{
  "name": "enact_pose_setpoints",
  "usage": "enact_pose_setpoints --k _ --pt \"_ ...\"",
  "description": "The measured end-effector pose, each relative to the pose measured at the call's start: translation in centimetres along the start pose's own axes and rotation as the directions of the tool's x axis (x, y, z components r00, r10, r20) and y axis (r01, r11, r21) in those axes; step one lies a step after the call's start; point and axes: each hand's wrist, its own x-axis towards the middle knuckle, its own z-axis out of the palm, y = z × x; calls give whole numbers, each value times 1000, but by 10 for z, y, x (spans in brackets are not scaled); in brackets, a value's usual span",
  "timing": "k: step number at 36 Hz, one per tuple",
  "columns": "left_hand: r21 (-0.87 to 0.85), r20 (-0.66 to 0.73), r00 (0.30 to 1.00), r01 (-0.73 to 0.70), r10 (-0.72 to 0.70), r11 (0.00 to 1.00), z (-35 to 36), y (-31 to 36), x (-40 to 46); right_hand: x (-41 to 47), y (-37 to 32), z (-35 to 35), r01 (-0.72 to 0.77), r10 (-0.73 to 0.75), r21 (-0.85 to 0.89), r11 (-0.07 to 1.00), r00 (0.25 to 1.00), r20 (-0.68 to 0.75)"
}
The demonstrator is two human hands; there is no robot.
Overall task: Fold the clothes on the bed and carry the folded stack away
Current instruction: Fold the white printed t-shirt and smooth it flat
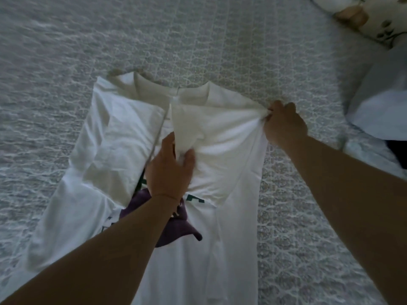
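Note:
A white T-shirt lies spread on the bed, collar away from me, with green and purple print showing near its middle. Both side parts are folded in toward the centre line. My left hand pinches a bunched flap of the shirt's cloth at the middle of the chest. My right hand grips the shirt's right shoulder edge, pulling wrinkles toward itself. Both forearms reach in from the bottom of the view.
The patterned grey-white bedspread covers the whole bed. A floral pillow lies at the top right corner. Below it sits a pale blue cloth, with something dark at the right edge.

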Motion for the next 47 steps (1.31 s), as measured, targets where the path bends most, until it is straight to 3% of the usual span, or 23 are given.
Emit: enact_pose_setpoints --k 3,5,7,10,13,16,25,29,34,37,41,43,45,46,47 --pt "-17 -45 999 28 -29 999 3 -1 0 0 -2 7 -31 34 48 998 998 -57" --pt "-16 -48 998 33 -34 999 4 -1 0 -4 -6 8 -69 91 179 981 989 -118" --pt "-34 -39 998 52 -53 998 4 -1 0 -17 -12 8 -80 159 290 954 952 -261" --pt "-51 -24 998 64 -66 997 4 0 0 -58 -26 17 115 -10 191 975 878 -478" --pt "-56 -16 998 55 -56 997 3 1 -1 -89 -31 39 256 -223 71 964 925 -307" --pt "-76 -26 998 47 -49 996 3 1 -1 -87 -20 58 185 -183 10 983 978 -104" --pt "-67 -9 999 39 -40 997 3 0 -1 -36 -9 47 200 -204 -63 978 977 -59" --pt "-63 7 999 54 -54 997 1 1 -1 -65 -25 52 135 -139 -42 990 987 -83" --pt "-63 50 996 83 -80 995 -3 1 1 -140 -30 71 199 -195 46 979 977 -82" --pt "-50 142 979 153 -145 987 -11 2 5 -149 -24 76 216 -211 53 975 974 -76" --pt "30 339 893 305 -296 952 -23 15 27 -147 -25 75 217 -211 84 973 975 -74" --pt "102 366 889 255 -275 961 -29 30 36 -145 -23 73 228 -225 127 965 974 -39" --pt "134 388 911 91 -137 987 -32 51 36 -141 -17 66 233 -242 259 937 970 2" --pt "127 430 900 9 -63 992 -33 62 33 -140 -14 61 202 -230 429 881 973 14" --pt "113 486 874 -54 -8 992 -32 74 28 -140 -10 55 123 -174 660 741 985 12"
